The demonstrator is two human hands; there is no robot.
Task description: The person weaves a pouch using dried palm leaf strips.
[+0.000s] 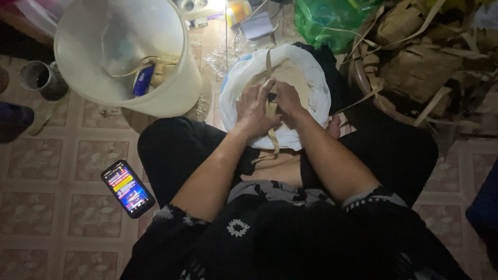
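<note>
sitting on the tiled floor (46,171), the person works both hands over a white plastic bag (316,98) rolled open between the knees and filled with a pale tan, grainy powder (293,75). the left hand (254,111) and right hand (287,98) meet at the middle of the bag, and their fingers pinch and fold a long tan leaf strip (271,137); one end rises past the powder toward the far rim, the other trails down over the near rim toward the lap. both hands are closed narrowly on that strip, touching each other.

a big white plastic bucket (176,88) stands just left of the bag, with a few small items lying inside. a lit phone (127,189) lies on the floor beside the left knee. a heap of dried leaves and strips (415,62) fills the right side, with a green plastic bag (327,18) behind it. a dark cup (39,78) sits at far left.

as i judge it, the soft bag is the weak point: its rim is only rolled down, so a press from a wrist or a knee could slump it and spill powder onto the tiles. the strip looks dry and could crack at a tight fold. light is poor, which makes a misfold easy.
</note>
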